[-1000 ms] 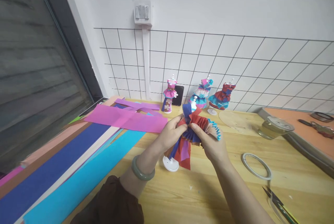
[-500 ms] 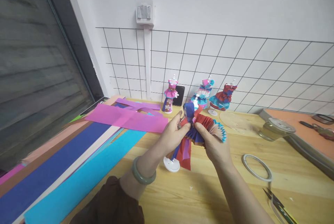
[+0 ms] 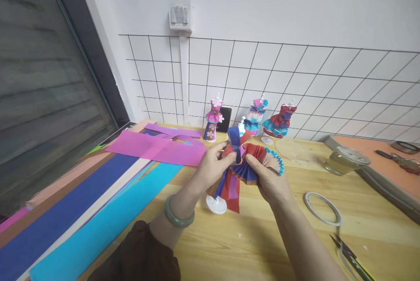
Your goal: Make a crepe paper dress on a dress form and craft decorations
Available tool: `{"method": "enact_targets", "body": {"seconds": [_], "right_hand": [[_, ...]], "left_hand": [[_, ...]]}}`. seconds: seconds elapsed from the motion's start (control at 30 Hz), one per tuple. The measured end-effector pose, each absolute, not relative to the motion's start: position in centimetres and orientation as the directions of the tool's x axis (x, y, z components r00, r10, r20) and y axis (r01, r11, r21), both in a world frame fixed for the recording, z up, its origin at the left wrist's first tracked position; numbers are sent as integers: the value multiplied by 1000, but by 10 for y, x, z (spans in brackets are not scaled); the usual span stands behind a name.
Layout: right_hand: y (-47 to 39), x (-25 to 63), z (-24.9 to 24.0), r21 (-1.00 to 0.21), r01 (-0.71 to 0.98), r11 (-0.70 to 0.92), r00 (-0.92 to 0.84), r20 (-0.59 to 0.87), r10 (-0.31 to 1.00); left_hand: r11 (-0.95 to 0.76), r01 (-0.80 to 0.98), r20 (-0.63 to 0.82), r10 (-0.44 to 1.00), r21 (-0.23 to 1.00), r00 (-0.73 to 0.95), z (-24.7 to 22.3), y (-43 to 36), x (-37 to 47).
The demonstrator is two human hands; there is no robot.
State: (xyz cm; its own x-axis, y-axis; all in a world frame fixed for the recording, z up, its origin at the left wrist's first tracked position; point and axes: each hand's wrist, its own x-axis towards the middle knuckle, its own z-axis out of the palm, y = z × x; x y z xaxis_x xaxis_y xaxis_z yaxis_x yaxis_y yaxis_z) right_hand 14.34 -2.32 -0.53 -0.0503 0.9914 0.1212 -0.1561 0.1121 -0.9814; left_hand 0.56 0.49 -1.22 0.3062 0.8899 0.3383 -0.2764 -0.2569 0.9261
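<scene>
My left hand (image 3: 213,165) is closed around the upper body of a small white dress form (image 3: 242,127), which leans over its round base (image 3: 216,205). The form wears blue, red and pink crepe paper, with a blue strip (image 3: 234,137) over one shoulder and strips hanging below. Between the thumb and fingers of my right hand (image 3: 271,182) is a pleated crepe paper ruffle (image 3: 272,161) in red, blue, cream and turquoise. Its inner end lies against the form's waist; whether it is attached there I cannot tell. My fingers hide part of the bodice.
Three dressed forms, in pink (image 3: 215,117), turquoise and white (image 3: 256,117) and red (image 3: 284,119), stand along the wall beside a dark phone (image 3: 225,119). Crepe strips (image 3: 108,224) spread leftward. Rightward lie a tape roll (image 3: 323,209), scissors (image 3: 349,254), a ribbon spool (image 3: 348,161) and an orange-lined tray (image 3: 377,152).
The dress form's top has shifted slightly left with my left hand. More of the blue shoulder strip and the ruffle's pleats now shows between my hands.
</scene>
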Motion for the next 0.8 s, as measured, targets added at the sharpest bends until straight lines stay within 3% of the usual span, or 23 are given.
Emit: {"method": "enact_targets", "body": {"seconds": [0.27, 0.5, 0.8], "right_hand": [[-22, 142, -2, -975, -153, 163, -44, 171, 984], [-21, 142, -4, -982, -98, 162, 29, 159, 987], [-27, 139, 2, -974, 30, 223, 124, 225, 967]], "left_hand": [[-297, -274, 364, 900, 914, 239, -16, 7, 8], [-313, -61, 317, 945, 948, 83, -13, -1, 5], [-388, 52, 380, 917, 920, 119, -10, -5, 7]]}}
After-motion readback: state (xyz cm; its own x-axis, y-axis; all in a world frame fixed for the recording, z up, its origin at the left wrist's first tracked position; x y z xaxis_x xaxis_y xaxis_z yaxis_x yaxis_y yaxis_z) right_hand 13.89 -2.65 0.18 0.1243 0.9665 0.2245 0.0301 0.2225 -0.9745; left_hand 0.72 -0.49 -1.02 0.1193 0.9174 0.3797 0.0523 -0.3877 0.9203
